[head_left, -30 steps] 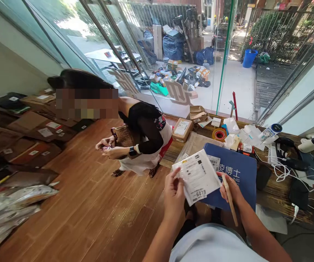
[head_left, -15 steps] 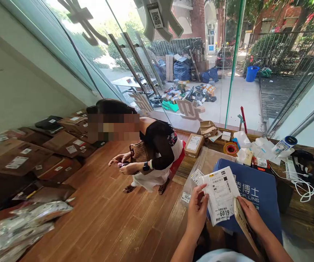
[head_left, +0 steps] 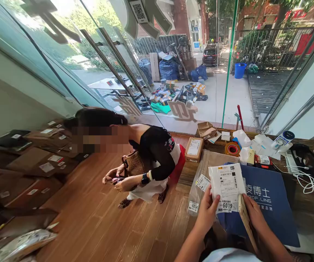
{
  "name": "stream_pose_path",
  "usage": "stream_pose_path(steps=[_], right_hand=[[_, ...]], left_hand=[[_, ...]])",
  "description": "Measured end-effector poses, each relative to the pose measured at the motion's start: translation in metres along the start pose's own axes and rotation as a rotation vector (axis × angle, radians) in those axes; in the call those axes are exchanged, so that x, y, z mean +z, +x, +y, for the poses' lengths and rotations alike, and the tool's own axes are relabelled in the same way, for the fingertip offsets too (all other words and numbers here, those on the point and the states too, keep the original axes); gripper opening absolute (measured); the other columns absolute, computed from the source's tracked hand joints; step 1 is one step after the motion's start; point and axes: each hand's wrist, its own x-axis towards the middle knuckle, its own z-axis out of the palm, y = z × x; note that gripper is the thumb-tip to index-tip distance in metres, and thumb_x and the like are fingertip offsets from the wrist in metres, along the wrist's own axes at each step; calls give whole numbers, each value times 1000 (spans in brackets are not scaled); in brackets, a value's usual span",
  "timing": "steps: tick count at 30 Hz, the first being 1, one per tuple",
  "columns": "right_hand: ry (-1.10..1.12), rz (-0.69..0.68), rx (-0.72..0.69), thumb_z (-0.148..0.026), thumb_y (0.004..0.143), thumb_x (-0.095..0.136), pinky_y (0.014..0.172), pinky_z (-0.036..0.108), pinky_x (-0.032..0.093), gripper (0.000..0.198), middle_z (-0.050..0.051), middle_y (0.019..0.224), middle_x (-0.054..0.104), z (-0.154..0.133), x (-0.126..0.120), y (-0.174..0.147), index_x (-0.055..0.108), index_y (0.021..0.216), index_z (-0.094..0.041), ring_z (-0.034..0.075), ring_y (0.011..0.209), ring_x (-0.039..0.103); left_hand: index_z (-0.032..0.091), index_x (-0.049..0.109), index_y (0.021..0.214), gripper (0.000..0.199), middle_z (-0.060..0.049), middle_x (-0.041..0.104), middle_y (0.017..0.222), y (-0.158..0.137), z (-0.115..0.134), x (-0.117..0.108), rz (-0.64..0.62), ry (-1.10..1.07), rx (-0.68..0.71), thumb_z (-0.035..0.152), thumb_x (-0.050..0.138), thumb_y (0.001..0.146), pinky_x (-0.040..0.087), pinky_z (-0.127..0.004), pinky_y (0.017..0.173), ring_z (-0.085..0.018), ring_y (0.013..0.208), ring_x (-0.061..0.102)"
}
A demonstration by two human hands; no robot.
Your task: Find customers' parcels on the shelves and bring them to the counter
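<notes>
My left hand [head_left: 209,204] grips the lower left edge of a flat white parcel [head_left: 225,187], its thumb on the front. The parcel carries a printed shipping label with the number 6019. My right hand [head_left: 252,211] is closed around a phone [head_left: 244,214], seen mostly from its edge, beside the parcel's right side. Behind them lies a large blue box [head_left: 278,214] with white lettering. To the left, partly under the parcel, is a clear plastic-wrapped package [head_left: 193,196] labelled 6034.
A person [head_left: 159,153] bends at the left, both hands on a small item. Cartons [head_left: 45,163] line the left wall. On the wooden counter stand a small brown box [head_left: 194,149], tape rolls [head_left: 232,148] and white cables [head_left: 306,185]. Glass doors [head_left: 222,91] face a pile of parcels outside.
The parcel has been raised slightly and turned more upright, and my left fingers have closed on its edge. The view has swung a little to the right. The other person leans lower.
</notes>
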Motion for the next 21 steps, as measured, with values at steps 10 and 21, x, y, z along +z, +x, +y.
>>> stream_pose_path(steps=[10,21], right_hand=[[-128,-65,-87,-92,55,64,94,48,51,74,12,88,79,-1,14,5,79,76,-22,37,95,68],[-166,-115,-152,-88,66,61,84,42,49,70,9,80,75,-7,13,6,77,76,-20,30,84,63]], left_hand=[[17,57,130,82,-11,77,102,5,15,-16,59,0,-43,64,82,67,58,-34,76,-27,90,73],[16,67,117,71,-11,78,99,10,18,-10,137,-14,9,60,84,64,59,-32,70,-24,80,73]])
